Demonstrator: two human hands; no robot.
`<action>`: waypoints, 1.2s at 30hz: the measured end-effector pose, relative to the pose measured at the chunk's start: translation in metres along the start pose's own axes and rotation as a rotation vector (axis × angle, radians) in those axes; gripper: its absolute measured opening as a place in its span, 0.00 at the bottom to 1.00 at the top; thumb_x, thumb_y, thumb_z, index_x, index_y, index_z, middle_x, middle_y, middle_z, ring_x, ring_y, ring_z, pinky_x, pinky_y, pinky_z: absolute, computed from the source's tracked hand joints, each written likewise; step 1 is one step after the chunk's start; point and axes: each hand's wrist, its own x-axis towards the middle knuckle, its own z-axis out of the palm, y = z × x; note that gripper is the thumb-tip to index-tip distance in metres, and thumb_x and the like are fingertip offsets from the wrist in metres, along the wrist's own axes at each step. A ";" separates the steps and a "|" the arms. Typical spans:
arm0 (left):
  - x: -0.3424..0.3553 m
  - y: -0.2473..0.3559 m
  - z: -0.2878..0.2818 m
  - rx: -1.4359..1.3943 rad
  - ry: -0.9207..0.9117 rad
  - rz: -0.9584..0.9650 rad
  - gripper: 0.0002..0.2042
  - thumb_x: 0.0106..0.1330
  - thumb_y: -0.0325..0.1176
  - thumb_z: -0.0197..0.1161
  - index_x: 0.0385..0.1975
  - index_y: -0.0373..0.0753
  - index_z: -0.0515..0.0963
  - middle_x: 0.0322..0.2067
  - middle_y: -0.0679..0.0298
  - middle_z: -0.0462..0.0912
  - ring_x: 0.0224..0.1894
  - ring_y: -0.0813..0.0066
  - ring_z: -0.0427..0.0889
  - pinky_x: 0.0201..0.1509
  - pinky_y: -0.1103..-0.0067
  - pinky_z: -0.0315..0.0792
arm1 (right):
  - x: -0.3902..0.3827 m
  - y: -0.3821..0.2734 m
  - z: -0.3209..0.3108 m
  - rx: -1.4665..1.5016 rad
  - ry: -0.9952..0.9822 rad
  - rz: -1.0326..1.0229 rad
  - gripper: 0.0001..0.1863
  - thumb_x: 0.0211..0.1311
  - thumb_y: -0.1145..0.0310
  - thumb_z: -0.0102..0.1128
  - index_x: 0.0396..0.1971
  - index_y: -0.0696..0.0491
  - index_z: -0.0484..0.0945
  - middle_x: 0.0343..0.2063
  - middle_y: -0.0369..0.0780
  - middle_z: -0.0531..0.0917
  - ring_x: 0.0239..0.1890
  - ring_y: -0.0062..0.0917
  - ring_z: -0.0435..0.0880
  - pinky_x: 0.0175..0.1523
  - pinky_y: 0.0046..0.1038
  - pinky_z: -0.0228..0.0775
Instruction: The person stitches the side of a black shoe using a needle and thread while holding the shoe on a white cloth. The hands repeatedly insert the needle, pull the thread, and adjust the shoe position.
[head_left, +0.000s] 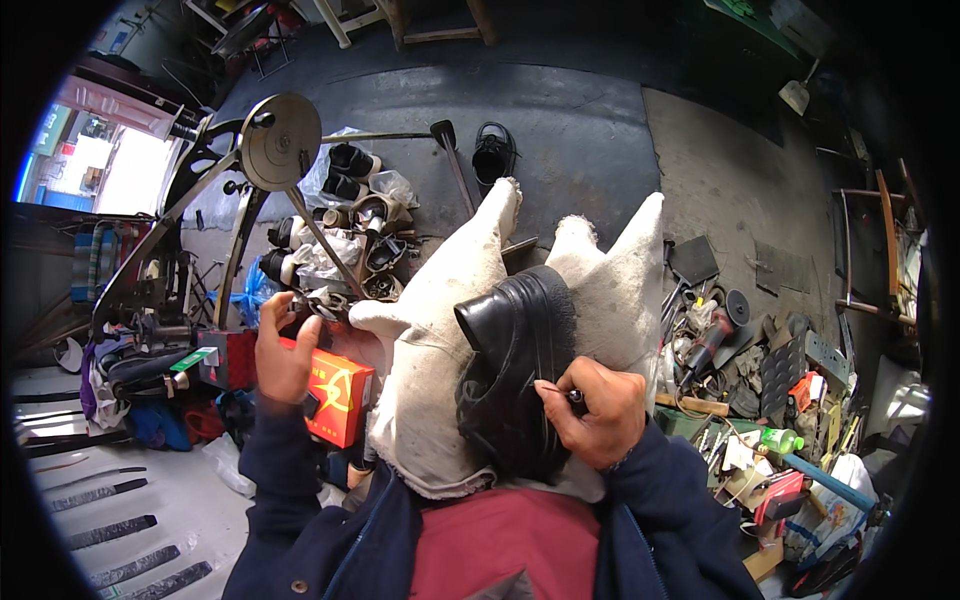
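Note:
A black leather shoe lies on its side in my lap, on a pale, worn cloth spread over my legs. My right hand is closed against the edge of its sole, around a small dark-handled tool that looks like an awl; its tip is hidden. My left hand is raised well left of the shoe, thumb and fingers curved apart. No object can be made out in it. A red and yellow box stands right beside that hand.
A hand-cranked machine with a metal wheel rises at the left. Several shoes and plastic bags lie beyond it, and one black shoe stands ahead on the dark floor. Tools and scraps, including a red angle grinder, crowd the right.

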 end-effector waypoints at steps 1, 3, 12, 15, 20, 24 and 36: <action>-0.016 0.026 0.012 -0.031 0.063 0.187 0.17 0.72 0.30 0.65 0.57 0.38 0.71 0.58 0.54 0.78 0.62 0.59 0.79 0.58 0.69 0.81 | -0.001 0.001 -0.001 0.014 -0.005 0.019 0.14 0.60 0.71 0.75 0.22 0.53 0.75 0.18 0.41 0.79 0.16 0.36 0.79 0.23 0.34 0.70; -0.049 0.073 0.049 -0.559 -0.020 0.243 0.21 0.69 0.20 0.63 0.59 0.38 0.67 0.59 0.54 0.76 0.64 0.62 0.77 0.68 0.69 0.73 | -0.004 0.003 -0.004 0.136 0.000 0.094 0.14 0.62 0.70 0.75 0.23 0.54 0.76 0.19 0.41 0.81 0.16 0.33 0.80 0.24 0.32 0.70; -0.072 0.140 0.115 -0.663 -0.732 0.057 0.28 0.65 0.28 0.76 0.63 0.31 0.70 0.56 0.57 0.84 0.57 0.69 0.82 0.64 0.72 0.75 | -0.004 0.034 -0.061 -0.151 0.328 0.220 0.16 0.71 0.75 0.59 0.57 0.60 0.79 0.34 0.41 0.80 0.30 0.24 0.77 0.35 0.24 0.70; -0.070 0.142 0.126 -0.500 -0.690 0.132 0.27 0.62 0.31 0.79 0.59 0.28 0.77 0.49 0.57 0.89 0.50 0.71 0.86 0.58 0.71 0.79 | -0.021 0.018 -0.061 -0.084 0.180 0.013 0.23 0.71 0.81 0.53 0.65 0.60 0.77 0.32 0.44 0.77 0.32 0.34 0.78 0.41 0.30 0.73; -0.068 0.142 0.130 -0.685 -0.822 -0.090 0.21 0.66 0.24 0.73 0.57 0.29 0.78 0.48 0.61 0.88 0.49 0.78 0.84 0.57 0.77 0.79 | -0.038 -0.003 -0.040 0.166 -0.111 0.121 0.27 0.67 0.82 0.61 0.67 0.54 0.77 0.28 0.44 0.78 0.25 0.36 0.79 0.34 0.31 0.73; -0.068 0.142 0.130 -0.789 -0.825 -0.145 0.18 0.68 0.21 0.70 0.57 0.30 0.78 0.49 0.63 0.87 0.50 0.79 0.84 0.56 0.78 0.79 | -0.033 0.000 -0.035 0.170 -0.149 0.106 0.27 0.66 0.84 0.60 0.66 0.55 0.78 0.27 0.44 0.78 0.25 0.32 0.78 0.35 0.29 0.71; -0.065 0.139 0.130 -0.721 -0.841 -0.144 0.19 0.68 0.23 0.71 0.58 0.31 0.77 0.49 0.63 0.86 0.50 0.79 0.83 0.56 0.78 0.79 | -0.028 0.010 -0.038 0.173 -0.204 0.086 0.27 0.65 0.81 0.63 0.64 0.50 0.81 0.25 0.45 0.79 0.25 0.38 0.80 0.34 0.34 0.73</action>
